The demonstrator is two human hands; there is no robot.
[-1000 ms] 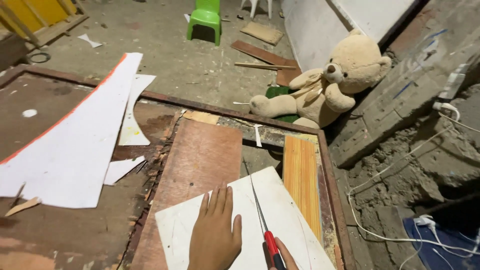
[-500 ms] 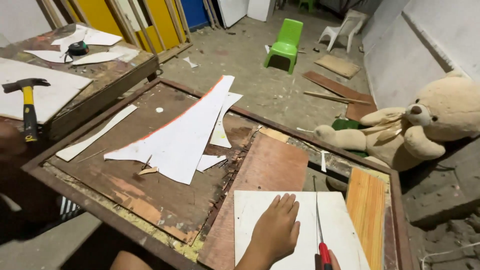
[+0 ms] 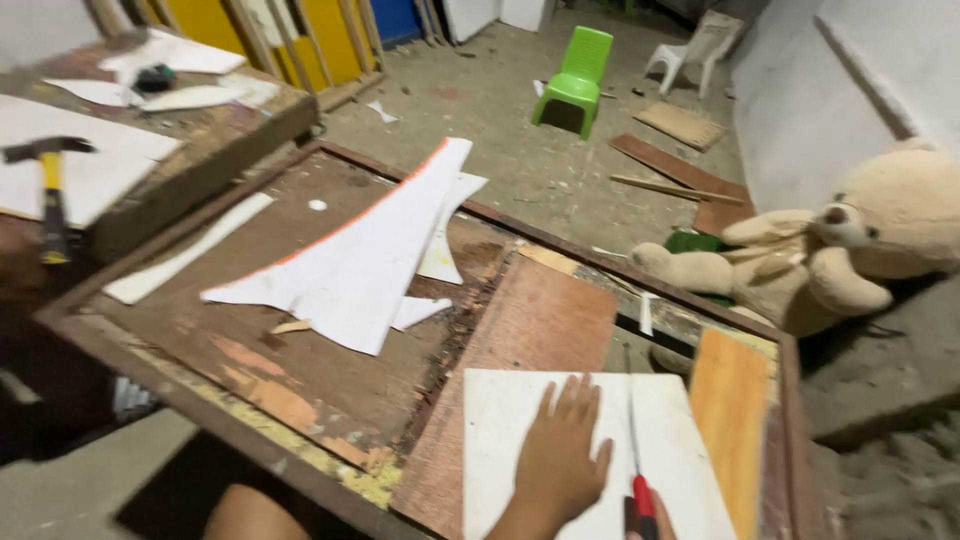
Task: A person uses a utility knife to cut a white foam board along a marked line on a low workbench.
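The left hand (image 3: 558, 470) lies flat, palm down, on a white board (image 3: 590, 455) at the near end of the wooden bench (image 3: 300, 390); its fingers (image 3: 572, 400) are spread apart and hold nothing, only pressing on the board's surface. Just to the right of that hand, a handsaw (image 3: 634, 440) with a thin blade and a red and black handle lies along the white board, its blade running away from the person. The right hand (image 3: 650, 525) shows only as a sliver at the bottom edge of the view, at the saw's handle; whether its fingers are clamped on the handle cannot be told.

Right of the white board, an orange-brown wooden plank (image 3: 733, 420) lies lengthwise near the bench's edge. Beyond the board lies a reddish plywood sheet (image 3: 535, 320). Further left of the board, a large pointed white offcut (image 3: 360, 260) with an orange edge lies across the bench, with smaller white scraps (image 3: 445, 245) beside it.

Beyond the bench to the right, a beige teddy bear (image 3: 840, 245) sits against the wall. A green plastic chair (image 3: 575, 75) stands on the floor well beyond the bench. To the far left, a yellow-handled hammer (image 3: 50, 185) lies on a second bench (image 3: 190, 150).
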